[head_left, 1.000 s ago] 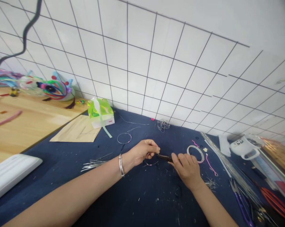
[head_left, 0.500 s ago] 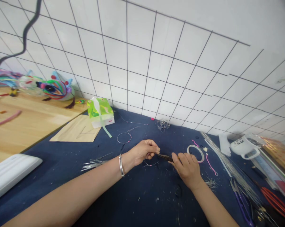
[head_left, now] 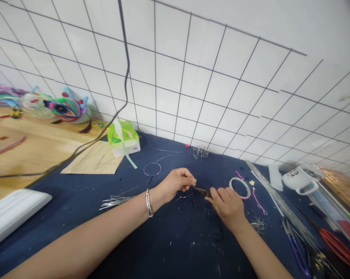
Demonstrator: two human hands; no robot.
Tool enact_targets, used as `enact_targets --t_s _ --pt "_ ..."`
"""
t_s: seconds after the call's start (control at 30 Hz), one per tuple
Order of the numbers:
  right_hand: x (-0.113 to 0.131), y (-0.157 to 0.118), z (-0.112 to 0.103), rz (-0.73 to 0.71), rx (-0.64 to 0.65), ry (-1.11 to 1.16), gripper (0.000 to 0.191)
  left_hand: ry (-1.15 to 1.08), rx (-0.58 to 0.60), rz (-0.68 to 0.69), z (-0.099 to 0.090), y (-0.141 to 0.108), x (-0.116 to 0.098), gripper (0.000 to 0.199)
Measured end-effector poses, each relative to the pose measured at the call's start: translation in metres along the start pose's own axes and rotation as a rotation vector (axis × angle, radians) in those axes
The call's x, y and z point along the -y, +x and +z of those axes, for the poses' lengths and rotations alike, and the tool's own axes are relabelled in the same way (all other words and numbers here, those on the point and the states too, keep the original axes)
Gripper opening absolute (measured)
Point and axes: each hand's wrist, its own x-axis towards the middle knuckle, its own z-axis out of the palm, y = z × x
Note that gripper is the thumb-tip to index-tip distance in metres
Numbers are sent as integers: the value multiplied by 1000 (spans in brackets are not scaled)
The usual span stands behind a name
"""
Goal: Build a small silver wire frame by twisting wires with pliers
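Note:
My left hand, with a silver bangle at its wrist, pinches a thin wire at the middle of the dark blue cloth. A wire loop with pink beads hangs or lies just below those fingers. My right hand is closed round dark-jawed pliers, whose tips point left and reach close to my left fingertips. Whether the tips touch the wire is too small to tell. Another beaded wire ring lies on the cloth behind my left wrist.
Cut wires lie left of my forearm. A tape roll, long wires, a white cup, purple-handled pliers and red-handled scissors are at right. A green tissue pack stands back left; a black cable hangs in front.
The black cable has swung to the right across the view. The plier tips have tilted slightly, and both hands have shifted only a little.

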Motion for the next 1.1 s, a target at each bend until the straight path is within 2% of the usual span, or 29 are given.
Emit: enact_targets --t_s 0.57,1.1 --pt "7 1 2 127 48 211 20 221 -8 250 5 -8 -16 13" --pt "4 -2 9 174 92 470 20 286 68 245 -1 -6 -15 14"
